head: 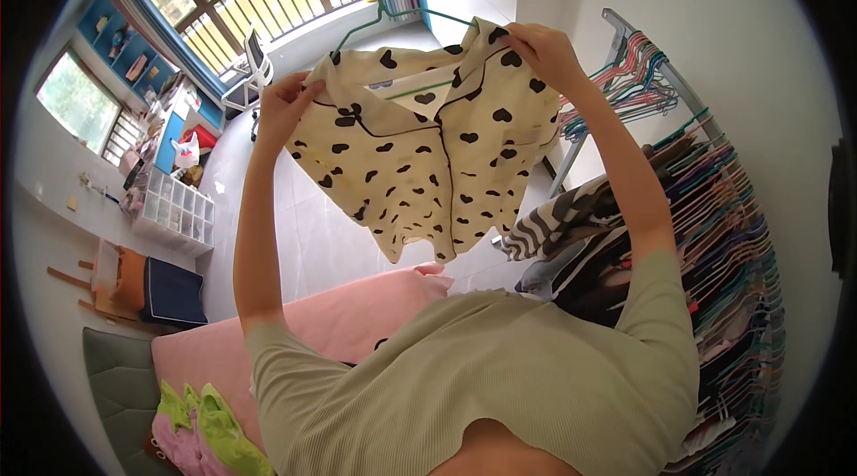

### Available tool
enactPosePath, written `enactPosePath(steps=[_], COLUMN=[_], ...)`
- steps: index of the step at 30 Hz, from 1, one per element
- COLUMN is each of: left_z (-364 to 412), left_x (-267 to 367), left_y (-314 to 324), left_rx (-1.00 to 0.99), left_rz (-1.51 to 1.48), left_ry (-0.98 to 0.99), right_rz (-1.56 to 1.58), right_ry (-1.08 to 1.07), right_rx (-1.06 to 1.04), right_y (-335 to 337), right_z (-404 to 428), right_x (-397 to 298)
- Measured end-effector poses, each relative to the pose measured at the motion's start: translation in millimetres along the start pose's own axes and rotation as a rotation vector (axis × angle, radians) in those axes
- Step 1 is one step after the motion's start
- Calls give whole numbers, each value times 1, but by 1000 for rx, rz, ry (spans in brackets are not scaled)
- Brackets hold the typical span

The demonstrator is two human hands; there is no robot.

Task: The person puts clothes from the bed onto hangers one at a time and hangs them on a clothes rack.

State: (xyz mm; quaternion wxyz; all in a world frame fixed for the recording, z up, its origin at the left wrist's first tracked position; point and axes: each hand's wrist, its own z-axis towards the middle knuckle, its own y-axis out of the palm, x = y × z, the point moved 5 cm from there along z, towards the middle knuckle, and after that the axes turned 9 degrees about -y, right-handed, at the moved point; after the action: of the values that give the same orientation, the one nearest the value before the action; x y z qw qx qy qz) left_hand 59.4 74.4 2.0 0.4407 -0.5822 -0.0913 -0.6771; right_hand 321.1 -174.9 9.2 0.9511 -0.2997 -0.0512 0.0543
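A cream pajama shirt (402, 168) with black hearts and dark piping hangs spread out before me on a green hanger (380, 0), whose hook points up. My left hand (286, 104) pinches the shirt at its shoulder on the left of the view. At the opposite shoulder, beside the collar, my right hand (543, 54) grips the fabric between thumb and fingers. The hanger's lower bar shows through the neck opening; its ends are hidden inside the shirt.
On the right, a metal clothes rack (689, 91) holds bare hangers (636, 84) and many hung garments (602, 255). A pink-covered bed (221, 355) lies below, with green and pink clothing (214, 429) on it. A white office chair (251, 77) stands near the window.
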Motion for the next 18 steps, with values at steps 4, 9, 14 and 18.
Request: enactPosePath(steps=[4, 9, 14, 18], left_z=[5, 10, 12, 2], left_x=[2, -4, 8, 23], left_y=[-11, -1, 8, 21], left_rx=[11, -12, 103, 344], left_rz=[-22, -80, 81, 232], left_ry=[-31, -33, 161, 475], right_rz=[145, 253, 156, 0], right_ry=[203, 158, 181, 111], right_rx=[-13, -293, -155, -7], right_y=[-2, 8, 15, 6], right_z=[-5, 10, 31, 30], right_x=[14, -10, -15, -29])
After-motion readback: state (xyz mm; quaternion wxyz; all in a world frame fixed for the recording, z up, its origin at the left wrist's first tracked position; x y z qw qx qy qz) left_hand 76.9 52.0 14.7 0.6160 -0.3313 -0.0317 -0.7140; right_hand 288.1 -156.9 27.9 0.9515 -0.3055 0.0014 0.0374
